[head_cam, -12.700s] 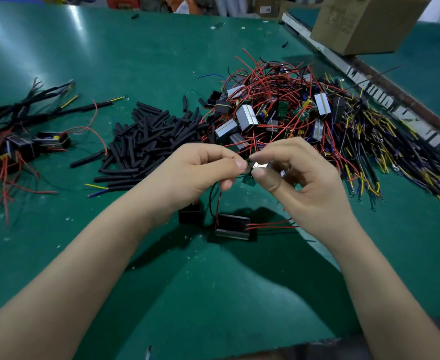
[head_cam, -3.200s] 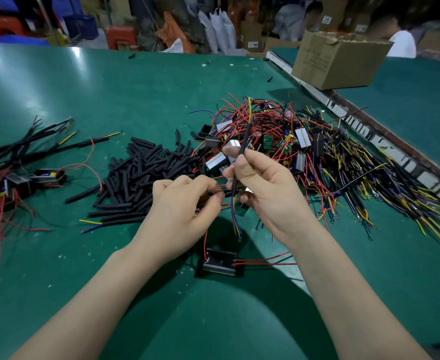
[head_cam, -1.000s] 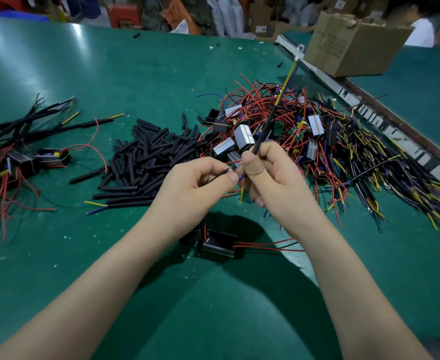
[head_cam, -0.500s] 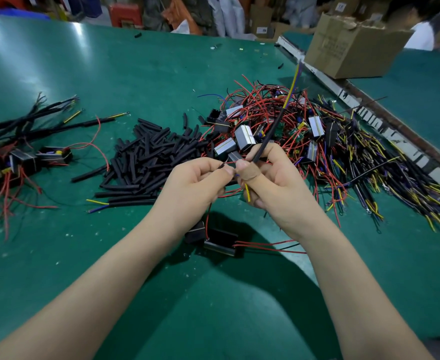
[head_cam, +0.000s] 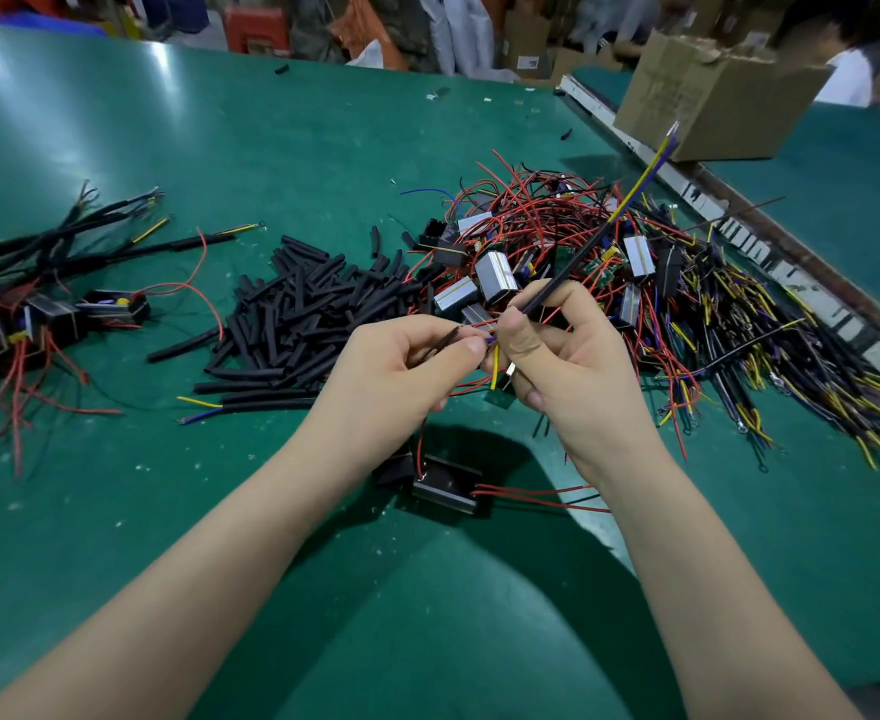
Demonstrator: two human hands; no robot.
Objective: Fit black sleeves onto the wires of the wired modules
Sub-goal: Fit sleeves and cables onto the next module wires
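Note:
My right hand (head_cam: 567, 366) pinches a long black sleeve (head_cam: 573, 267) that slants up and to the right, with yellow and blue wires (head_cam: 645, 174) sticking out of its far end. My left hand (head_cam: 401, 371) pinches thin wire ends (head_cam: 479, 337) beside the right thumb. A yellow wire (head_cam: 495, 368) pokes out below the right thumb. Below the hands a black module (head_cam: 445, 485) lies on the mat, red wires (head_cam: 541, 498) trailing to its right. Loose black sleeves (head_cam: 307, 314) are piled left of the hands.
A tangle of unsleeved modules with red wires (head_cam: 547, 241) lies behind the hands, yellow and blue wire sets (head_cam: 801, 366) to the right. Sleeved modules (head_cam: 37, 304) sit at far left. A cardboard box (head_cam: 713, 90) and a metal rail (head_cam: 739, 236) border the green mat (head_cam: 219, 148).
The sleeve's far end with the yellow and blue wires has swung a little to the right. My left fingers now pinch the wire ends closer against the right thumb.

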